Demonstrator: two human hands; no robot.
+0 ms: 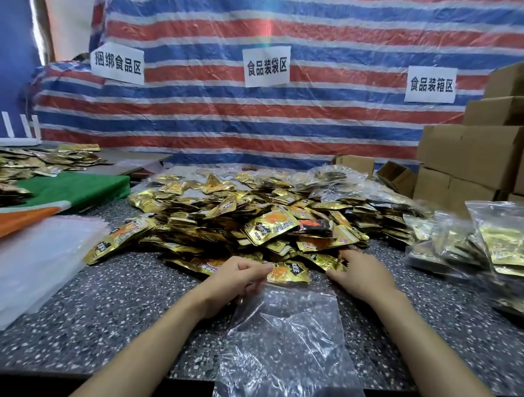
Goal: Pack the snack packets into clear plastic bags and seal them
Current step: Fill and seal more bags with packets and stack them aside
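Left grip (pixel 236 276): pinching one snack packet (pixel 287 273) at the clear bag (pixel 285 334) mouth, 12 o'clock of bag.
Right grip (pixel 364 276): wide, on pile (pixel 254 216), 1 o'clock.
Risk: limp mouth may collapse, packet sliding onto desk (pixel 130 297).

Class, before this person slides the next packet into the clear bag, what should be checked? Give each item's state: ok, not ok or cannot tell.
1. The clear bag lies on the table between the arms: ok.
2. Bag mouth open: cannot tell.
3. The left hand pinches a packet by the bag's far edge: ok.
4. The right hand touches the pile; grip on a packet: cannot tell.
5. Pile within reach: ok.
6. The filled bags sit apart at the right: ok.
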